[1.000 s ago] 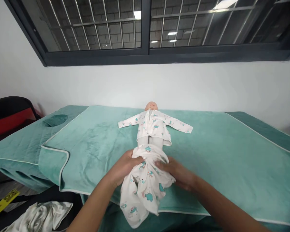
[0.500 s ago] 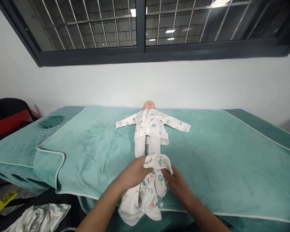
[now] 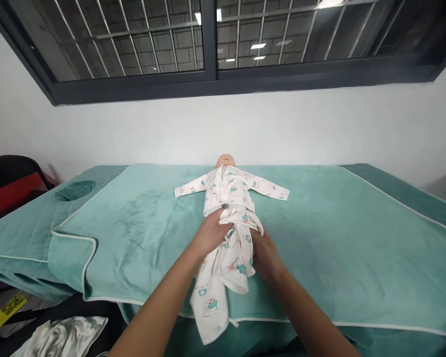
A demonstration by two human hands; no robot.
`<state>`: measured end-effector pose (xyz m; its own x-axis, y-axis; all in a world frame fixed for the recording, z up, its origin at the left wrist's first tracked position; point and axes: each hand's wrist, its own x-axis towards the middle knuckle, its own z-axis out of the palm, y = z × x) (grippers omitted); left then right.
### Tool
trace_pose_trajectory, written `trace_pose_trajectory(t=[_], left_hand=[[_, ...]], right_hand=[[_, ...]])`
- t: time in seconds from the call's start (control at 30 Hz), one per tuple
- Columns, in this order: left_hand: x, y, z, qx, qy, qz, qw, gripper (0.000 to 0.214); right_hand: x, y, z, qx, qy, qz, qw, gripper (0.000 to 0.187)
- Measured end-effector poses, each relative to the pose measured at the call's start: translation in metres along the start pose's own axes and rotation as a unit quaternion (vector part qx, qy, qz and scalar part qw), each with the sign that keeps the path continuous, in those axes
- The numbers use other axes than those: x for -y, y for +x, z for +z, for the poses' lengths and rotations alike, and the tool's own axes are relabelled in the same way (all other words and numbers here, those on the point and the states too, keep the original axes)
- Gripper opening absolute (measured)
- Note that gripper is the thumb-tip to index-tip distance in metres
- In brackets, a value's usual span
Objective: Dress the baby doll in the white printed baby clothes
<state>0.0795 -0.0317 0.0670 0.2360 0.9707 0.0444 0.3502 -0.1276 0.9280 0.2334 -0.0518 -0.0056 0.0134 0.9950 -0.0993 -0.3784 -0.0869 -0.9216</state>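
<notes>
A baby doll (image 3: 225, 161) lies on its back on a teal towel (image 3: 319, 238), head toward the wall, in a white printed top (image 3: 230, 191) with sleeves spread out. Printed baby trousers (image 3: 226, 263) are bunched over the doll's legs, and their loose ends trail toward the table's near edge. My left hand (image 3: 211, 233) grips the trousers' waistband on the left. My right hand (image 3: 263, 250) grips it on the right, just below the hem of the top. The doll's legs are hidden under the cloth.
The towel covers a teal padded table (image 3: 18, 223) with a face hole (image 3: 74, 189) at the left. A black and red chair (image 3: 7, 186) stands at far left. Crumpled cloth (image 3: 59, 337) and a yellow tape (image 3: 3, 312) lie on the floor. A wall and a barred window are behind.
Both hands slid the trousers' waistband away from me up the doll's legs, from near the feet to the hem of the top. The bare legs are now covered.
</notes>
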Motion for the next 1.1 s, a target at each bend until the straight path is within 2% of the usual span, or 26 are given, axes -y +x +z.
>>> trace_pose_trajectory(t=[0.1, 0.23, 0.33, 0.43, 0.53, 0.6, 0.7, 0.87, 1.0, 1.1], left_hand=[[0.001, 0.009, 0.006, -0.038, 0.004, 0.01, 0.999, 0.024], [-0.003, 0.011, 0.01, -0.081, 0.019, 0.014, 0.996, 0.02], [-0.009, 0.009, 0.011, -0.062, 0.008, 0.015, 0.998, 0.024], [-0.011, 0.011, 0.009, -0.039, 0.001, 0.001, 0.999, 0.029], [-0.003, 0.02, 0.006, -0.052, 0.015, 0.005, 0.999, 0.026], [0.005, 0.029, 0.006, -0.064, 0.036, 0.016, 0.997, 0.021], [0.016, 0.044, 0.007, -0.092, 0.077, 0.029, 0.992, 0.017], [0.026, 0.066, 0.011, -0.129, 0.154, 0.036, 0.979, 0.015], [0.025, 0.072, 0.011, -0.138, 0.164, 0.02, 0.977, 0.013], [0.018, 0.061, 0.003, -0.104, 0.107, 0.005, 0.989, 0.018]], right_hand=[[0.003, 0.015, 0.001, -0.002, -0.018, -0.004, 1.0, 0.055], [0.01, 0.029, -0.002, 0.002, -0.061, -0.032, 0.998, 0.046], [0.018, 0.037, -0.005, -0.009, -0.107, -0.04, 0.993, 0.04], [0.021, 0.045, -0.01, -0.059, -0.208, -0.093, 0.972, 0.032], [0.019, 0.055, -0.014, -0.087, -0.278, -0.141, 0.946, 0.027], [0.016, 0.063, -0.015, -0.102, -0.298, -0.143, 0.938, 0.028], [0.014, 0.073, -0.014, -0.105, -0.299, -0.122, 0.941, 0.032], [0.008, 0.085, -0.013, -0.077, -0.208, -0.098, 0.97, 0.046], [0.004, 0.096, -0.019, -0.082, -0.215, -0.113, 0.967, 0.039], [0.005, 0.104, -0.025, -0.072, -0.256, -0.115, 0.957, 0.03]])
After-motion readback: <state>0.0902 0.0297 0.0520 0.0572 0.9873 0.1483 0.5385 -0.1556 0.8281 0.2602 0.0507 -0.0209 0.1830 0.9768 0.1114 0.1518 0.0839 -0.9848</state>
